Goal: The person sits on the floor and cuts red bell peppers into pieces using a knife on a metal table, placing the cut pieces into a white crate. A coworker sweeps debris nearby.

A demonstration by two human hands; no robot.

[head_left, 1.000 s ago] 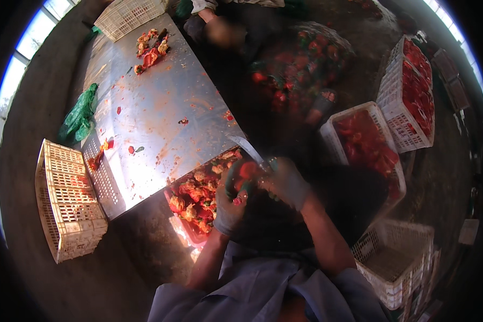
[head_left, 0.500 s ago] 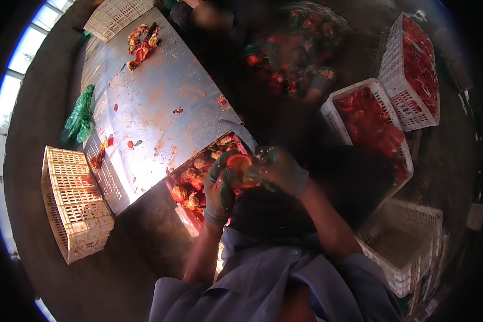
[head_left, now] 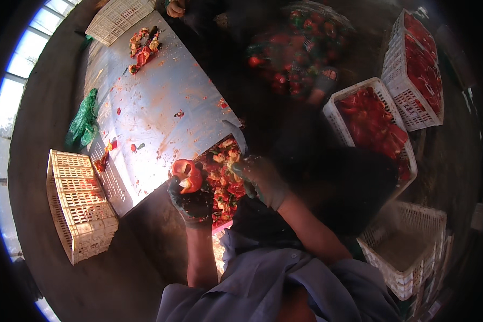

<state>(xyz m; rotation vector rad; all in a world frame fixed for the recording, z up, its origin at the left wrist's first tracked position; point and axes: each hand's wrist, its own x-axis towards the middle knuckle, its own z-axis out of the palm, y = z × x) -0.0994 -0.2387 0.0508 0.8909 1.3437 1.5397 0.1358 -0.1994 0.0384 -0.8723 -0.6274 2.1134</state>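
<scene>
My left hand, in a dark-coated work glove, is closed around a red bell pepper. An opening in the pepper faces up and shows its pale inside. My right hand, gloved too and dusted with pale bits, is apart from the pepper. Its fingers point left above a bin of red and yellowish pepper scraps; finger and thumb look spread, with no held thing visible. The bin is tucked against the corner of a metal table.
Pepper scraps lie at the table's far end. Left stand a white crate and green netting. Crates of red peppers and another crate stand right. A person's hand shows beyond the table, near a heap of peppers.
My hands have parted. The left has carried the pepper left toward the table edge and turned it; the right has let go of it and dropped lower over the scraps.
</scene>
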